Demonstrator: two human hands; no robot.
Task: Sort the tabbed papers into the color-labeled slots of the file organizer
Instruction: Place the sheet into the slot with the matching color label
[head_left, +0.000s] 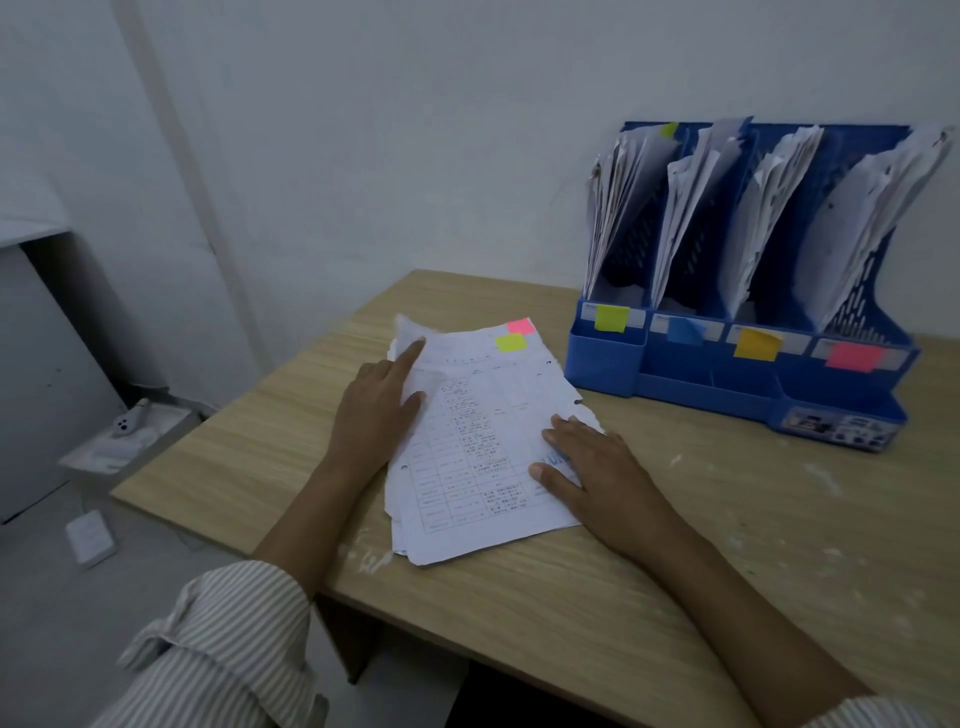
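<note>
Left hand (376, 410), fingers extended and relaxed, resting flat on the left edge of a stack of papers (483, 447); index finger pointing toward the stack's far left corner. Right hand (597, 475), likewise released and flat, pressing on the stack's right edge. Both sleeves are striped and rolled back. The stack lies on a wooden desk (675, 571), near its left edge, sheets slightly fanned and dog-eared; the top sheet carries a printed table, punched holes along its margins, and a yellow-green tab (510, 343) at its far edge. A pink tab (520, 326) from a lower sheet shows just behind it. Well apart, at the desk's far right against the wall, stands a blue file organizer (748, 374) with 4 slots, each holding leaning papers, labeled left to right: yellow-green (612, 318), blue (684, 330), orange (757, 344), pink (854, 356).
</note>
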